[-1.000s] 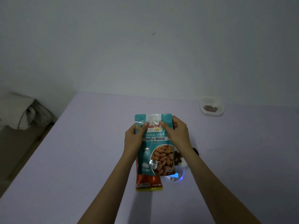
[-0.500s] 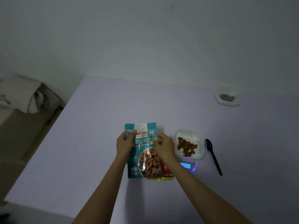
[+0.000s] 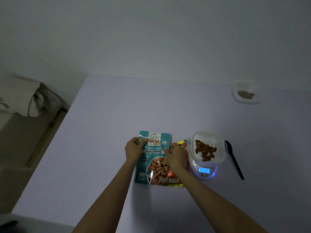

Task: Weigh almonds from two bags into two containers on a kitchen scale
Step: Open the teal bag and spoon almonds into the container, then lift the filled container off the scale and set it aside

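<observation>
A teal bag of roasted almonds [image 3: 154,158] lies flat on the lilac table [image 3: 104,132]. My left hand [image 3: 133,149] grips its upper left edge and my right hand [image 3: 175,154] grips its right edge. Partly under it, to the right, lies an orange-red bag [image 3: 180,145]. A white square container [image 3: 208,147] with several almonds stands on the white kitchen scale [image 3: 204,170], whose blue display is lit. A second white container [image 3: 246,92] with a few almonds sits at the far right.
A black plastic spoon [image 3: 234,158] lies just right of the scale. Beyond the table's left edge are a crumpled grey cloth [image 3: 30,100] and a lower beige surface. A plain wall stands behind the table.
Both hands have brought the teal bag down and to the left, from upright in front of the scale to flat on the table. The container on the scale and the orange-red bag have come into sight.
</observation>
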